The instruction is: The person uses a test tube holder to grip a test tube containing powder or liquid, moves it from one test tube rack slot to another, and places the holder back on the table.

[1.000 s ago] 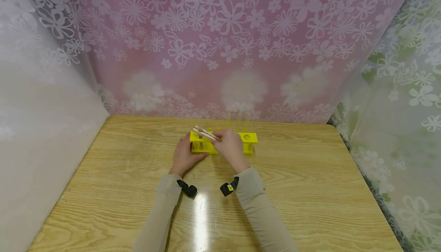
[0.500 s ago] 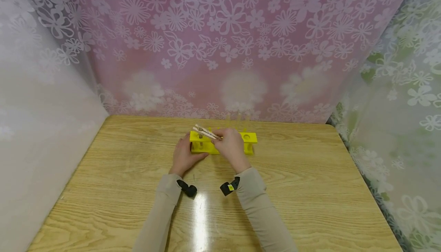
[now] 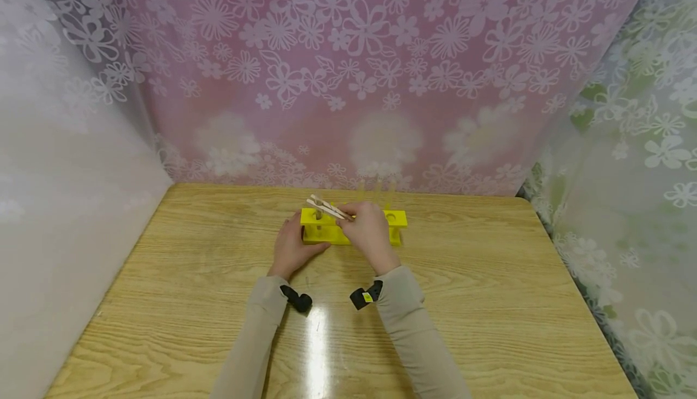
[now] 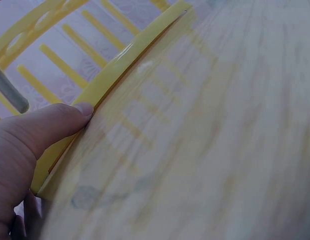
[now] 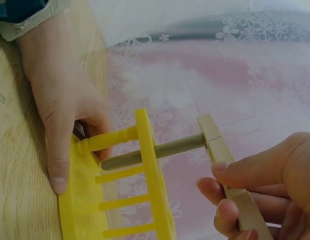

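My left hand (image 3: 291, 247) grips the left end of a yellow test tube rack (image 3: 400, 220), the thumb along the front of its base in the left wrist view. In my right hand (image 3: 368, 234) is a wooden test tube holder (image 3: 332, 210), pinched between thumb and fingers. Its far end clasps a glass test tube (image 5: 180, 146) near the top. Dark greyish contents fill most of the tube, with clear glass above the holder. The tube passes through the leftmost hole of the rack's upper plate, its rounded bottom close to the base in the right wrist view.
Yellow drying pegs (image 3: 378, 190) rise along the rack's back. The rack stands on a wood-grain table (image 3: 479, 302), towards its rear edge. A pink floral curtain (image 3: 354, 96) hangs behind, with pale curtains at both sides.
My right hand and the test tube holder have shifted slightly up and to the right. The left hand stays on the rack, nearly still.
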The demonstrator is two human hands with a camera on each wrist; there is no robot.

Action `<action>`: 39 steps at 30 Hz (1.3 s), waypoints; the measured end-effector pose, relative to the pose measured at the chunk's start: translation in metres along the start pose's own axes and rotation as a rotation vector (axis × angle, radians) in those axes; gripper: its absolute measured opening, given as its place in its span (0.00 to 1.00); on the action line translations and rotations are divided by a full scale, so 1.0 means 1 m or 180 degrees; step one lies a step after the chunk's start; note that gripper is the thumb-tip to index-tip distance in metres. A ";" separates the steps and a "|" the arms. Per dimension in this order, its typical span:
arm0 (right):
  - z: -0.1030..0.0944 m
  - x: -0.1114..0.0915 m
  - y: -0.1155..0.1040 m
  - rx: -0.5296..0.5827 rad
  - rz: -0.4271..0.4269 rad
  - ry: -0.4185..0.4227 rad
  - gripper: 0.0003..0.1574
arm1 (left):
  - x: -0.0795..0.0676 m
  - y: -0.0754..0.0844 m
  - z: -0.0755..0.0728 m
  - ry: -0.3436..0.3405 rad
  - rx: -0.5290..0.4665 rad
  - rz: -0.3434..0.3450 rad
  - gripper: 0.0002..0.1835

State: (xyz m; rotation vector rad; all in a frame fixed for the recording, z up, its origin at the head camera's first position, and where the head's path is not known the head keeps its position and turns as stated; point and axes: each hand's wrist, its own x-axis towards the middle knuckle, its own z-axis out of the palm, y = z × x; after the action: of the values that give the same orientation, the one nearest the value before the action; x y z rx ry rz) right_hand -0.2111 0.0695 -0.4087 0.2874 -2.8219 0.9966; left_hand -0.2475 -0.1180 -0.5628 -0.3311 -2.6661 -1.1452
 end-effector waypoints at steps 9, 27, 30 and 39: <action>-0.006 -0.002 -0.006 0.0051 0.0037 0.0007 0.14 | 0.001 -0.003 0.002 -0.0009 0.0001 -0.0058 0.48; -0.018 -0.007 -0.010 0.0158 0.0050 0.0089 0.16 | 0.000 -0.002 0.000 -0.0145 0.0077 -0.0159 0.53; -0.021 -0.008 -0.010 0.0223 0.0018 0.0131 0.17 | 0.001 -0.002 0.000 -0.0168 0.0094 -0.0169 0.54; -0.030 -0.012 -0.012 0.0530 0.0100 0.0176 0.16 | 0.001 -0.002 0.001 -0.0161 0.0134 -0.0150 0.54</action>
State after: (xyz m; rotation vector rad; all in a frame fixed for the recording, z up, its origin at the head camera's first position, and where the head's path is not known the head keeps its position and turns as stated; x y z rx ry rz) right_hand -0.1952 0.0807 -0.3804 0.2298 -2.7066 1.2291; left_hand -0.2495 -0.1188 -0.5642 -0.2954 -2.7518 -1.1063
